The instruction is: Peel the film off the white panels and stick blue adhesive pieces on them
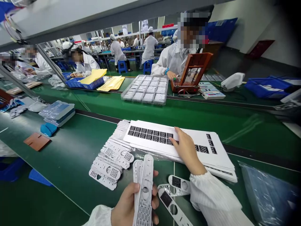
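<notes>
Head view shows white panels (pixel 145 191) between left thumb (pixel 134 188) and fingers (pixel 155 202).

Paper sheets (pixel 150 147): rows of black blocks, pale figures resembling 8s, too small to confirm. Plastic strips (pixel 145 179): digit-like cutouts, no readable lettering. Red sign (pixel 168 26), background: illegible.

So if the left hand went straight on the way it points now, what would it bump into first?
Probably the near edge of the printed sheets, led by the white pieces that the left hand holds. The height is unclear, though, so it might pass over them.
</notes>
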